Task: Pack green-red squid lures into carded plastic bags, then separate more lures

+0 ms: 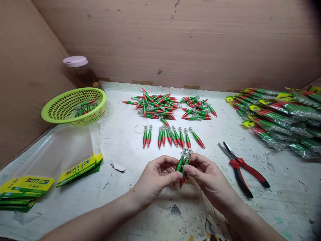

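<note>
My left hand (160, 174) pinches a green and red fishing lure (180, 163), its wire hooks pointing up and away from me. Close against it, my right hand (204, 172) grips a second lure (186, 162) between thumb and fingers. The two lures lean together at their hook ends, and the fingers partly cover them. Just beyond the hands lies a loose row of several lures (172, 136), hooks toward the back. A thin yellowish ring (139, 129), perhaps a rubber band, rests at the row's left end.
Two heaps of lures (157, 105) lie farther back. At left are a green mesh basket (47, 112) with lures inside, a lidded jar (80, 72) and printed plastic bags (77, 169). Pliers (238, 164) lie right of my hands, before a pile of packed lures (281, 117).
</note>
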Demonstrator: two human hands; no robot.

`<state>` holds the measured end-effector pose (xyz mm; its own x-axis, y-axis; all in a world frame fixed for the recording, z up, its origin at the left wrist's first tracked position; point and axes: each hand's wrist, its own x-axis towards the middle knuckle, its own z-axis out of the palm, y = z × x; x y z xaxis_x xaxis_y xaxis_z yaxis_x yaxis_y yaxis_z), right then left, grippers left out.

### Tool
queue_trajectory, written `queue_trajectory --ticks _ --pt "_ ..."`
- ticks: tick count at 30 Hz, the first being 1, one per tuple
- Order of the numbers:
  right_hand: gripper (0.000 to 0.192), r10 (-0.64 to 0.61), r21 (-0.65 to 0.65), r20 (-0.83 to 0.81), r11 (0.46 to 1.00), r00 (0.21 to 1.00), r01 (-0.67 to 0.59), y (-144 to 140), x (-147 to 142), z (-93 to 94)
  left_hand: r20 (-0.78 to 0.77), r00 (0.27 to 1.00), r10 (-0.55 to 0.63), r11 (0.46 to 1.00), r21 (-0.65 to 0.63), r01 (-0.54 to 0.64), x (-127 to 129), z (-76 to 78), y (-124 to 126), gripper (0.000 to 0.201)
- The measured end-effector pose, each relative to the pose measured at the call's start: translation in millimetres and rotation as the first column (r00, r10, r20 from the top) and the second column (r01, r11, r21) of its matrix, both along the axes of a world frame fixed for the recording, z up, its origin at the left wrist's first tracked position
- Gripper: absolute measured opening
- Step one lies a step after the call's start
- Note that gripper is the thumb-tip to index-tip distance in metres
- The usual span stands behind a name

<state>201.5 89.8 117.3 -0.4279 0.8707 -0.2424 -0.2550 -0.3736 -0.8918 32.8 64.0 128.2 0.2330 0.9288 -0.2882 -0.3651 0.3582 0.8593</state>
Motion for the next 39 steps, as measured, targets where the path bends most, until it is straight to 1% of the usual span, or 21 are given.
queue_trajectory --ticks 5,13,17,22,33,36,39 --pt "0.027 0.004 -0.024 0.002 1.000 1.000 -0.004 0.3 0.1 0.3 -0.018 1.000 -0.007 1.000 -0.011 0.007 -1.4 -0.2 0.1 0.033" --pt "0.025 0.000 0.020 0.026 1.000 1.000 -0.001 2.2 2.2 -1.1 -0.029 0.999 -0.020 1.000 0.016 0.021 -2.6 -3.9 -0.6 0.030" --pt "0.022 0.018 0.029 0.029 0.999 0.999 -0.019 3.3 3.0 -0.9 -0.002 0.999 -0.044 0.998 0.046 0.044 -3.1 -5.2 0.1 0.029" --pt "0.018 0.049 0.018 -0.020 0.999 0.999 -0.048 3.3 4.1 -2.1 0.061 0.995 -0.080 0.994 0.076 0.075 -2.9 -3.7 0.6 0.026" --pt "0.018 0.051 0.003 -0.017 0.999 0.999 -0.051 3.6 3.4 -3.0 0.047 0.996 -0.081 0.996 0.044 0.079 -2.7 -3.4 0.6 0.028" --pt "0.019 0.049 0.012 0.005 0.999 0.999 -0.049 3.2 2.1 -1.8 0.037 0.996 -0.081 0.996 0.034 0.079 -3.3 -4.3 -0.4 0.029" --pt "0.019 0.042 0.047 0.030 0.998 0.999 -0.044 2.2 0.5 -0.5 -0.010 0.998 -0.062 0.998 0.025 0.062 -5.4 -5.4 0.0 0.031"
